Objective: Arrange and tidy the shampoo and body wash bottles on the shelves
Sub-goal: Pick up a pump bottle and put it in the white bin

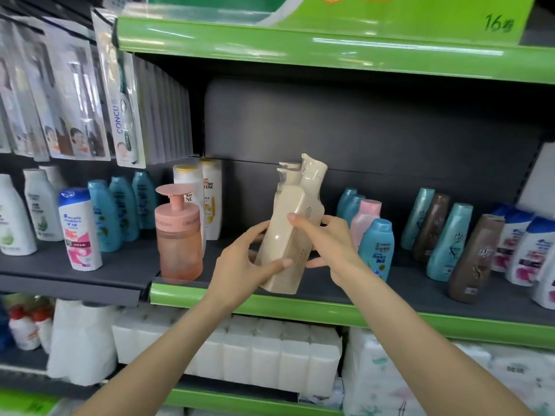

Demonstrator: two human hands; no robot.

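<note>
Beige pump bottles (289, 232), bunched and tilted, are held between both hands over the middle shelf (330, 309). My left hand (243, 262) grips their lower left side, thumb across the front. My right hand (327, 241) clasps them from the right, fingers wrapped behind. A pink pump bottle (178, 235) stands just left of them. Blue and pink bottles (375, 247) stand close on the right. White gold-capped bottles (195, 190) stand behind the pink pump bottle.
Teal, brown and white bottles (468, 247) fill the shelf's right end. White and teal bottles (90, 223) stand on the dark shelf at left. Toothbrush packs (120, 94) hang above left. Paper rolls (264, 352) sit on the lower shelf.
</note>
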